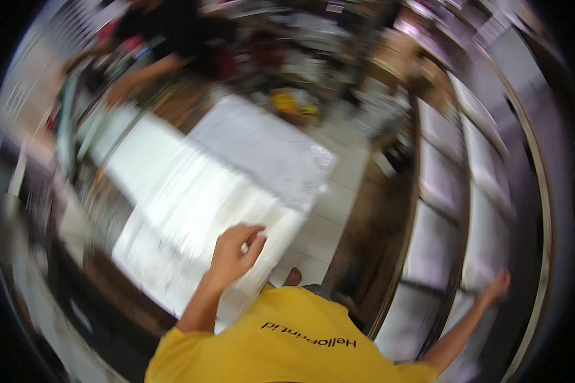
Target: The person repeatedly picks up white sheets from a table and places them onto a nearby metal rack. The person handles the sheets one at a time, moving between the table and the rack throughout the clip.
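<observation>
My left hand (235, 250) is over a pile of large white sheets (191, 191) on the work table. Its fingers are curled, with thumb and forefinger close together, and I see nothing between them. Whether it touches the sheets I cannot tell. Stretched far out to the right, my right hand (497, 287) is beside the stacks of white paper (482, 255) on the rack. Blur hides its fingers and whether it holds any paper.
A greyish-white sheet (262, 147) lies at the table's far right. Across the table a person in dark clothes (166, 32) reaches toward its far left end. Yellow items (294, 102) sit in a box further back. Pale floor tiles (332, 198) separate the table from a brown wooden surface (370, 242).
</observation>
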Available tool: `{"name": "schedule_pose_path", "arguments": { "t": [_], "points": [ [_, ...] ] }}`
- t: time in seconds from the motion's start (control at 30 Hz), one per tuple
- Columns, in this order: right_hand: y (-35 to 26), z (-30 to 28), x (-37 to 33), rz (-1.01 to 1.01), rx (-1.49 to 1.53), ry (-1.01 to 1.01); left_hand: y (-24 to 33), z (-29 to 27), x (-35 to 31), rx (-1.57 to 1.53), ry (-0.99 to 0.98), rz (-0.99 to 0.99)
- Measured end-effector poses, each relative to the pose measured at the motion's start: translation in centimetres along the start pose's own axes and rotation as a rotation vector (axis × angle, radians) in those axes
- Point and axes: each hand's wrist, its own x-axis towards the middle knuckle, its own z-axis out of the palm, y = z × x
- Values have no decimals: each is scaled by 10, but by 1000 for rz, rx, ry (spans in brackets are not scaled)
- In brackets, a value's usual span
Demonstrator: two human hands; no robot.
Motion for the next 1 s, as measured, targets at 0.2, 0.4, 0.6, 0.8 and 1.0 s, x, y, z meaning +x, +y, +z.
{"name": "schedule_pose_path", "arguments": {
  "t": [0.2,0.4,0.6,0.8,1.0],
  "points": [
    [-125,98,15,-164,403,-140,-61,-90,-23,188,573,-188],
    [-295,114,-79,-337,685,-485,-152,-176,-62,632,801,-287],
    [-371,110,-133,-318,677,-880,-246,-207,-72,957,520,-329],
    [-406,103,-198,-392,637,-922,-299,-227,-52,966,550,-227],
    [-457,105,-286,-412,941,-1288,-180,-178,2,799,468,42]
  ]
}}
